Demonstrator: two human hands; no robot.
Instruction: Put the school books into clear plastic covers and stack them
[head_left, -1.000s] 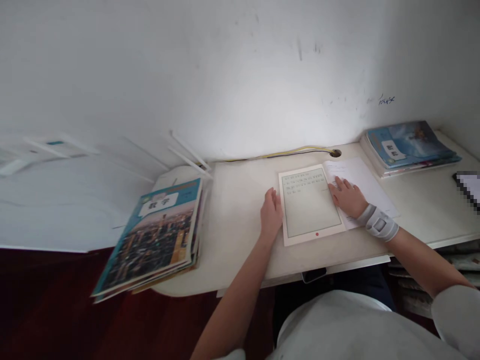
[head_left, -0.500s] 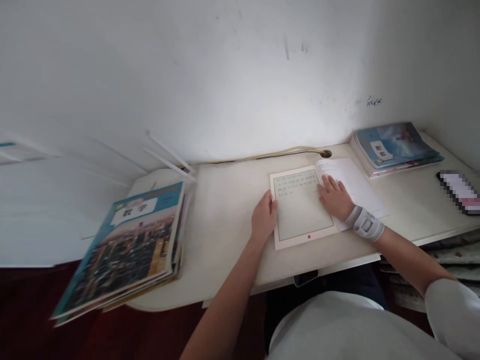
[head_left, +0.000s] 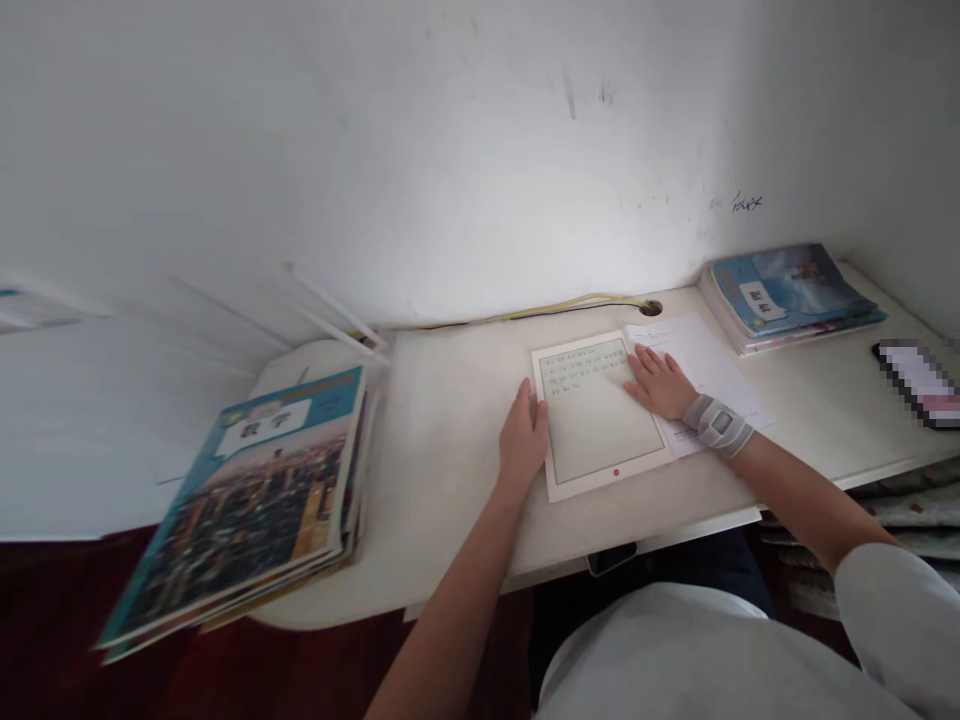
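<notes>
A white-framed tablet (head_left: 604, 430) lies flat on the desk, with rows of small dark writing at the top of its pale screen and a red dot at the bottom. My left hand (head_left: 523, 435) rests along its left edge, fingers stretched out and thumb against the frame. Flat and with fingers spread, my right hand (head_left: 660, 385) lies over the upper right edge of the tablet and the sheets of paper (head_left: 709, 365) beside it. The tablet partly covers these sheets. A grey band with a small square face (head_left: 721, 424) is on my right wrist.
A stack of textbooks (head_left: 247, 500) juts over the desk's (head_left: 442, 480) left edge. Another book stack (head_left: 787, 290) stands at the back right, with a blurred-out phone (head_left: 919, 385) near it. A yellow cable (head_left: 555, 307) runs along the wall into a round hole (head_left: 650, 309).
The tablet has shifted slightly left, and my right hand has moved left and a little up with it. A strip of printed text now shows on the paper by the tablet's lower right edge.
</notes>
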